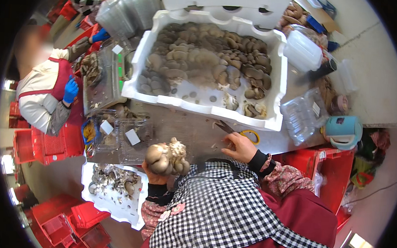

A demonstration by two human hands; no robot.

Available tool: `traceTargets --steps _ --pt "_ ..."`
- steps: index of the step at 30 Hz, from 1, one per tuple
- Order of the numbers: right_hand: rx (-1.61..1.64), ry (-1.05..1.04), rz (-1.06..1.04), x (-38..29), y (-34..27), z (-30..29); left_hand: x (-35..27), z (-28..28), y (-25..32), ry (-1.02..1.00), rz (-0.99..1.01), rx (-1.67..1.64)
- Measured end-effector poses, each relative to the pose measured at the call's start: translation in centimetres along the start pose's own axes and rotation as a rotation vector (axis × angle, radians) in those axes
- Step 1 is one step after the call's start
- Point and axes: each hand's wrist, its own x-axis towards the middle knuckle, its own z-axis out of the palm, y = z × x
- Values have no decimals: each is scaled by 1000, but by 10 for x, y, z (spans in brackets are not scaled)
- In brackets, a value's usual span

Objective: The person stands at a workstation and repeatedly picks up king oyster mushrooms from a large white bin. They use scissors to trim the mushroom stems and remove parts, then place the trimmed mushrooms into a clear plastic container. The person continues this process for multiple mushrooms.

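Note:
My left hand (153, 176) holds a cluster of grey-brown oyster mushrooms (165, 160) from below, its pale cut base turned up. Beside the white foam box, my right hand (241, 148) is at a pair of scissors (250, 135) with yellow handles. Its fingers cover the pivot; whether they grip it is hidden. The dark blades point left over the metal table (198, 124). Behind them stands the large foam box (199, 107), with many mushroom clusters (201, 57) heaped mostly toward its back.
Clear plastic clamshell boxes (134, 151) lie left, near a scale (103, 96). A co-worker's blue-gloved hand (71, 89) is beyond. Lower left, another foam box (112, 205) holds mushroom trimmings. A turquoise kettle (342, 130) and red crates (332, 179) are at right.

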Motion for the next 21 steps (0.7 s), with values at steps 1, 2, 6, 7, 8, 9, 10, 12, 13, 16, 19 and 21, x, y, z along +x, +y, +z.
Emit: traceTargets --steps 1,2,6,7,8,9,10,12,13,16,19,21 --pt "-190 114 49 -9 19 6 -1 0 -3 17 55 -1" --pt "-361 242 54 -15 36 14 -2 0 -3 55 30 25" --pt "-582 371 213 -25 81 31 4 10 1 -140 -111 3" --pt "-541 413 186 -25 85 34 5 14 3 -152 -155 -52" --pt "-518 438 192 -23 86 37 6 18 4 -217 -184 -83" --pt "-518 457 208 -21 87 38 4 22 5 -146 -185 -56" --pt "-459 395 246 -19 86 36 3 26 5 84 -166 -8" --pt "-397 281 331 -19 85 29 3 32 5 50 -143 44" --pt "-293 248 320 -20 85 24 5 34 6 62 -161 28" --pt "-14 147 254 -32 84 11 11 33 9 -7 -214 -33" --pt "202 69 126 -37 80 10 11 30 3 158 -138 -10" --pt "235 -69 127 -37 76 11 13 27 4 135 -126 17"
